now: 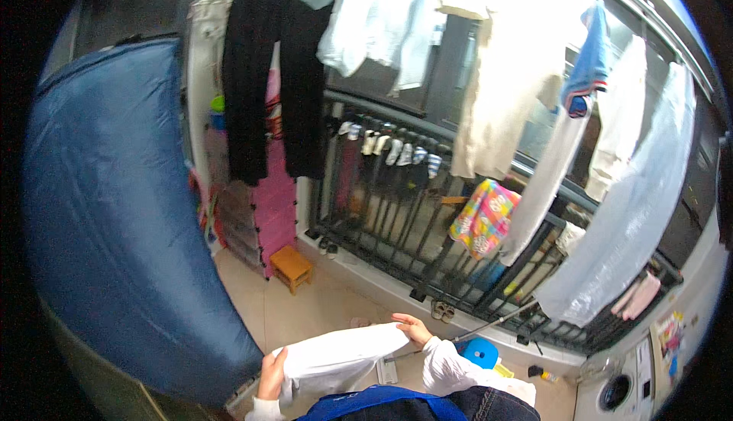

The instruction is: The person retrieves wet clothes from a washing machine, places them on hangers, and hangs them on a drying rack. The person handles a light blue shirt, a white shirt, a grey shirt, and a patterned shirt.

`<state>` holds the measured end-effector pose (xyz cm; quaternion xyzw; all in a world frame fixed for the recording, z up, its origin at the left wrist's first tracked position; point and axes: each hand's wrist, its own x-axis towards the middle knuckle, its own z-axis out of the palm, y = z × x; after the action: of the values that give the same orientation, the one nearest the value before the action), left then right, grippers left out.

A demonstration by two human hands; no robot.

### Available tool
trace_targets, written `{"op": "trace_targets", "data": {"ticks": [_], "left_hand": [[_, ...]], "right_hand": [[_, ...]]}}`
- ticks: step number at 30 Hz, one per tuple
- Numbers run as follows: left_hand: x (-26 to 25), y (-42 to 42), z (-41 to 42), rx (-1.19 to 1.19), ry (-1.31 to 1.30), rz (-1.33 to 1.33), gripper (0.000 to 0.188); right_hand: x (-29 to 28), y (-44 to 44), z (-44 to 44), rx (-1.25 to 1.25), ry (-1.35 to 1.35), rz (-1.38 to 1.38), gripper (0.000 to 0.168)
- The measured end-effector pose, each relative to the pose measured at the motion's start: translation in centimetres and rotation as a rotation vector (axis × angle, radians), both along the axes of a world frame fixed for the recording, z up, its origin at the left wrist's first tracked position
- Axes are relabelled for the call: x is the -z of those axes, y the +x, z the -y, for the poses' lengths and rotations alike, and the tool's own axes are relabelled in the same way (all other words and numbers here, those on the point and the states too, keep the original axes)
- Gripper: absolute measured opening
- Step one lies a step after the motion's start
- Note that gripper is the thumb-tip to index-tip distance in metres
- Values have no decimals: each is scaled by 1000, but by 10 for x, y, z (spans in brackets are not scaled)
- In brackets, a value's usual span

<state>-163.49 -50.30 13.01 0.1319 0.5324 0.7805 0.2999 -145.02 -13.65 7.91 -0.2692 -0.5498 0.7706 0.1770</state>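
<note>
A white cloth garment (343, 349) is stretched between my two hands at waist height, its lower part hanging down. My left hand (271, 376) grips its left end, thumb on top. At the other end, my right hand (416, 329) holds the edge of the cloth with the fingers partly extended. The garment's exact kind cannot be told, as its lower part runs out of sight near my blue strap or apron (378, 404).
Laundry hangs overhead, including black trousers (246, 89) and light-blue trousers (624, 209). A dark railing (395, 215) carries socks and a colourful cloth (487, 218). A blue-covered bulk (114, 209) stands left. A wooden stool (291, 267), blue bucket-like item (480, 353) and washing machine (618, 389) are lower.
</note>
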Motion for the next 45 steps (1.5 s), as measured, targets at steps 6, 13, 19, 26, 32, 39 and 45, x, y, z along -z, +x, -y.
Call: {"op": "trace_targets", "data": {"ticks": [6, 13, 19, 26, 32, 39, 45], "left_hand": [[-10, -2, -15, 1, -9, 13, 21], [-11, 15, -26, 176, -31, 7, 25], [-25, 30, -20, 273, -29, 17, 26], [-24, 31, -7, 242, -68, -8, 25], [-36, 26, -1, 223, -75, 14, 25], [-30, 15, -21, 199, -143, 47, 24], [-37, -10, -48, 114, -124, 115, 20]], "right_hand": [[23, 16, -21, -92, 140, 254, 35], [35, 71, 3, -51, 120, 492, 34], [65, 76, 30, 17, 45, 518, 28], [105, 51, 31, -44, 136, 466, 27], [151, 37, 21, 5, 428, 281, 17], [-76, -70, 74, -56, 208, 96, 32], [-289, -125, 113, -593, 409, -654, 68]]}}
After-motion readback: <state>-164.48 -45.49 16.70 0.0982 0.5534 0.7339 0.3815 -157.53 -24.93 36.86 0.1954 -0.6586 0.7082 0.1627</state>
